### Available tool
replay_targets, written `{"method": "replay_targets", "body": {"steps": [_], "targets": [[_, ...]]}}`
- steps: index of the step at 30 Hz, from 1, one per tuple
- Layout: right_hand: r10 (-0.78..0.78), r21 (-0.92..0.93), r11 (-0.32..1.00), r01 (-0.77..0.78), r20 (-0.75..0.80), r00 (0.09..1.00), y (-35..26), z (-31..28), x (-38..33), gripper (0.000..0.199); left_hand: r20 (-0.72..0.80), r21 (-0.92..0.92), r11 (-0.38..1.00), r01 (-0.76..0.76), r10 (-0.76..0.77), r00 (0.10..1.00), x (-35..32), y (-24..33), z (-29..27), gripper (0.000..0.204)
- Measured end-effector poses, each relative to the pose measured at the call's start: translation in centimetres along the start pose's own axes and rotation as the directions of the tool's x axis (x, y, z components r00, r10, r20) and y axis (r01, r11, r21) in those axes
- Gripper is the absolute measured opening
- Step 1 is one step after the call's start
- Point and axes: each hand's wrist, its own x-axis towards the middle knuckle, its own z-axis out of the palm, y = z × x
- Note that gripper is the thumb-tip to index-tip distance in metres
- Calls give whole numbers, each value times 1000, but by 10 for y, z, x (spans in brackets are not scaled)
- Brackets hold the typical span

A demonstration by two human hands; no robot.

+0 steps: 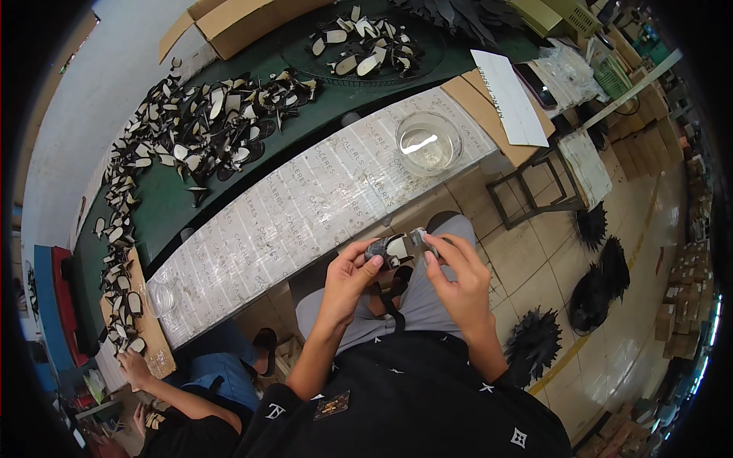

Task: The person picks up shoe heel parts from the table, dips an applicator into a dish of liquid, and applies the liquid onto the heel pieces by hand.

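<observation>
Above my lap, my left hand [348, 279] pinches a glossy black shoe heel [377, 249] with a pale, rounded top face. My right hand [461, 281] is close beside it, thumb and fingers pinched on a small flat greyish piece [417, 238] that meets or nearly meets the heel; its kind is too small to make out. Beyond my hands, a clear round bowl [407, 158] with what looks like clear liquid stands on the wrapped ledge [305, 195]. A long heap of similar heels [206, 126] spreads over the dark green table [252, 179].
Another heel pile [365, 47] lies farther back, near an open cardboard box [240, 27]. At left, a co-worker's hand [134, 368] touches heels near a small clear dish [161, 298]. A metal-framed stool [534, 187] and black spiky bundles [533, 343] stand on the tiled floor at right.
</observation>
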Motion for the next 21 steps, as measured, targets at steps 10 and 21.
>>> {"method": "replay_targets", "body": {"steps": [10,21], "targets": [[176,304,936,-176,30,984,0,0,-3,25,-25,-95,995,37,-40,999,-3,6,3,34],[12,190,981,-36,127,992,-2,7,1,26,5,-26,1000,-15,15,1000,-1,0,1,32]]}}
